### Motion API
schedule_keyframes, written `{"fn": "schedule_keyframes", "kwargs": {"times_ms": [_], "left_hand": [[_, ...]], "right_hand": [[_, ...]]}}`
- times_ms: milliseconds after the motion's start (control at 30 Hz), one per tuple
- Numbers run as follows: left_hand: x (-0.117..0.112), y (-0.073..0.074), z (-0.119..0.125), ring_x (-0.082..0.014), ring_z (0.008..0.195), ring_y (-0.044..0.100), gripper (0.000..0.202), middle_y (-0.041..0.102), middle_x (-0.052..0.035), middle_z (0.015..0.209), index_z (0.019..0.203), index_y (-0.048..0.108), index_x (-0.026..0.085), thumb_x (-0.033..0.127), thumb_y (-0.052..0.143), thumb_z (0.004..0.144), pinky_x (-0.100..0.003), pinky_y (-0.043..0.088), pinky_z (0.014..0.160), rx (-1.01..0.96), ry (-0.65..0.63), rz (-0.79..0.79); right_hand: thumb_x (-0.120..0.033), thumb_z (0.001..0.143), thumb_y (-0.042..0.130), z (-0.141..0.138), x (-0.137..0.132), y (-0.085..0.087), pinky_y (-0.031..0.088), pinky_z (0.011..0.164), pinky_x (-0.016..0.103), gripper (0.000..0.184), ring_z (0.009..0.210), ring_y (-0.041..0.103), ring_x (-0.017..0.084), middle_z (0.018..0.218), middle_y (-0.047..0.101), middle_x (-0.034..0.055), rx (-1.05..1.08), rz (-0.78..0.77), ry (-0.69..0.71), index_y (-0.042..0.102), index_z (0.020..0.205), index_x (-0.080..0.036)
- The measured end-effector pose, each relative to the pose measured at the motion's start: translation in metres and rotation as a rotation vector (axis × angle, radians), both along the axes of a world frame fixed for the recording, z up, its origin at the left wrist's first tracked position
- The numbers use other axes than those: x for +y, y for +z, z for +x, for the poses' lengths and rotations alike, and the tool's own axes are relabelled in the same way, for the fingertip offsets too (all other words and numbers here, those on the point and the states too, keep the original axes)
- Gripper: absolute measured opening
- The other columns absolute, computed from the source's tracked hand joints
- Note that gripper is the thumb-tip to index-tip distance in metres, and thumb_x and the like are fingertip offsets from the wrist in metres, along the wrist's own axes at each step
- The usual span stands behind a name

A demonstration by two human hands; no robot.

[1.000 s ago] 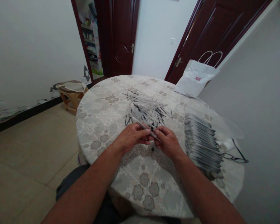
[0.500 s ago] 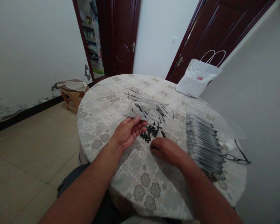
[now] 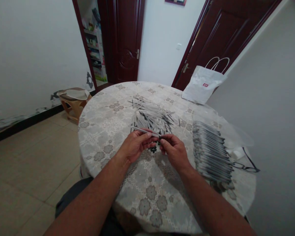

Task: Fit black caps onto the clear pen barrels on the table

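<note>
Between the thumb and fingers of my left hand (image 3: pixel 134 146) is a slim, pale pen-like stick (image 3: pixel 140 129), pointing left and slightly up. My right hand (image 3: pixel 175 152) pinches a small black piece (image 3: pixel 160 137) at the stick's right end. Whether the two are joined cannot be made out. Just beyond my hands lies a loose pile of pale and dark slender sticks (image 3: pixel 151 111). Small black pieces (image 3: pixel 152 149) like those of a pen cap or plug lie on the tablecloth, partly hidden by my hands.
A round table (image 3: pixel 98 131) with a patterned cloth fills the middle. Many similar sticks lie in a neat row (image 3: pixel 211 152) at the right, beside clear plastic and eyeglasses (image 3: pixel 247 167). A white paper bag (image 3: pixel 203 85) stands at the back right. A stool (image 3: pixel 75 98) is at the left.
My right hand has risen from the black pieces on the table to the right end of the stick, bringing a small black piece. My left hand keeps the stick, now tilted slightly.
</note>
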State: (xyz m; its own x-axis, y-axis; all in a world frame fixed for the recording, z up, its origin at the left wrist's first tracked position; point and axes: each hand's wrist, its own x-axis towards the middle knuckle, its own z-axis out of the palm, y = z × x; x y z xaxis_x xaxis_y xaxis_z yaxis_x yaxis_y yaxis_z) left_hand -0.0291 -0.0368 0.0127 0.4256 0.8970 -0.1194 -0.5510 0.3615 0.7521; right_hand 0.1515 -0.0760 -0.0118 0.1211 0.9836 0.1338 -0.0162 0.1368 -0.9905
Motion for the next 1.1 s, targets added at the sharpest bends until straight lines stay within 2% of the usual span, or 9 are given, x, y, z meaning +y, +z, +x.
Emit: {"fn": "schedule_keyframes", "kwargs": {"times_ms": [433,767,867,1033,1100], "left_hand": [[0.0000,-0.0021,0.0006,-0.0206,0.090,0.075,0.023,0.077,-0.0124,0.099,0.098,0.071,0.011,0.019,0.081,0.079,-0.030,0.063,0.075,0.058,-0.023,0.039],[0.0003,-0.0076,0.0024,-0.0211,0.087,0.075,0.028,0.077,-0.0132,0.098,0.100,0.071,0.012,0.023,0.083,0.078,-0.032,0.064,0.075,0.108,-0.006,0.068],[-0.0004,-0.0070,0.0027,-0.0210,0.087,0.075,0.027,0.077,-0.0126,0.097,0.099,0.072,0.012,0.023,0.084,0.077,-0.032,0.064,0.074,0.114,-0.001,0.070],[-0.0024,-0.0056,0.0038,-0.0196,0.085,0.075,0.026,0.078,-0.0118,0.096,0.098,0.073,0.011,0.023,0.084,0.077,-0.031,0.063,0.075,0.125,-0.027,0.097],[-0.0027,-0.0051,0.0040,-0.0198,0.085,0.075,0.026,0.077,-0.0118,0.095,0.098,0.073,0.011,0.023,0.083,0.077,-0.031,0.063,0.075,0.130,-0.025,0.099]], "right_hand": [[-0.039,0.084,0.076,0.0006,0.0000,0.0024,0.046,0.050,0.023,0.025,0.053,0.056,0.011,0.069,0.067,-0.0018,-0.035,0.012,-0.032,0.070,0.099,-0.019],[-0.037,0.086,0.074,0.0006,-0.0033,-0.0019,0.048,0.055,0.025,0.023,0.059,0.057,0.012,0.076,0.067,-0.0011,-0.153,0.119,-0.075,0.070,0.102,-0.021],[-0.044,0.090,0.070,0.0007,-0.0043,-0.0012,0.046,0.052,0.025,0.026,0.055,0.056,0.013,0.069,0.065,-0.0018,-0.195,0.079,-0.090,0.070,0.101,-0.020],[-0.054,0.101,0.049,0.0022,-0.0065,0.0012,0.039,0.050,0.026,0.045,0.053,0.052,0.014,0.060,0.060,0.0000,-0.329,0.030,-0.045,0.065,0.077,-0.019],[-0.053,0.102,0.045,0.0028,-0.0074,0.0004,0.041,0.053,0.026,0.044,0.056,0.055,0.014,0.064,0.061,0.0005,-0.346,0.052,-0.036,0.066,0.083,-0.019]]}}
